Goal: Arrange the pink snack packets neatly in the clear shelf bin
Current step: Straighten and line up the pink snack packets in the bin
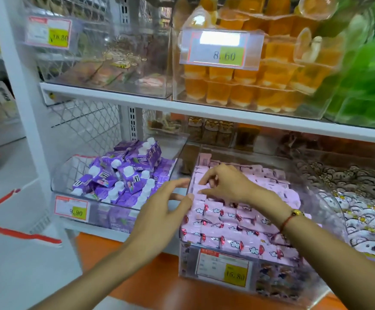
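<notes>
Both hands [223, 184] on pink packets [238, 222]

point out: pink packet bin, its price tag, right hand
clear bin [187, 193], head view, left wall.
price tag [224, 268], head view, middle of label.
right hand [224, 185], head view, back of hand over pink packets [238, 233].

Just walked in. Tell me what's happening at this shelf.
A person is tidying pink snack packets in a clear bin on the lower shelf. The right hand is inside the bin, its fingers curled on a packet near the left wall. The left hand, fingers straight, rests against the outside of that wall. Most packets already lie in rows.
</notes>
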Motion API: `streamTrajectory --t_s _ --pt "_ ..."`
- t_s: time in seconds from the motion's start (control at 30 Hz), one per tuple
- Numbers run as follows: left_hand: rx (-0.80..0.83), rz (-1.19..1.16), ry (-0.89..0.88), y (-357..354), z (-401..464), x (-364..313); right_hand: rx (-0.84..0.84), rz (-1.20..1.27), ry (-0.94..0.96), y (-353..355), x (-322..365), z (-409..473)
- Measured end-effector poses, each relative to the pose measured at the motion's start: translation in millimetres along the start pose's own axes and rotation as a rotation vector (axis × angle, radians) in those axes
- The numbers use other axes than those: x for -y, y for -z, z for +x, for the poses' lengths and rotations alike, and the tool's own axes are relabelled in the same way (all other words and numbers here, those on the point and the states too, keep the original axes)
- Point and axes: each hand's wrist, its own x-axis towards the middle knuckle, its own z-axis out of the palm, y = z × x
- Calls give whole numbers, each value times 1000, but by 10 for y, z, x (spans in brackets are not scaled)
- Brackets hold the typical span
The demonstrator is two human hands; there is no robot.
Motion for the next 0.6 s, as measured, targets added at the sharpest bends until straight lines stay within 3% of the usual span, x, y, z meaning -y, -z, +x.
streamTrajectory --t_s 0.17,0.3,0.43,0.6 --pt "5 29 55 5 170 -126 -7 379 -55 39 -15 63" --pt "-71 26 91 -77 260 -145 -108 381 -14 -16 -6 39" --pt "-140 41 36 -155 229 -97 -312 499 12 -89 31 -87" --pt "-160 64 -48 -77 147 -118 -711 755 56 37 213 -299"
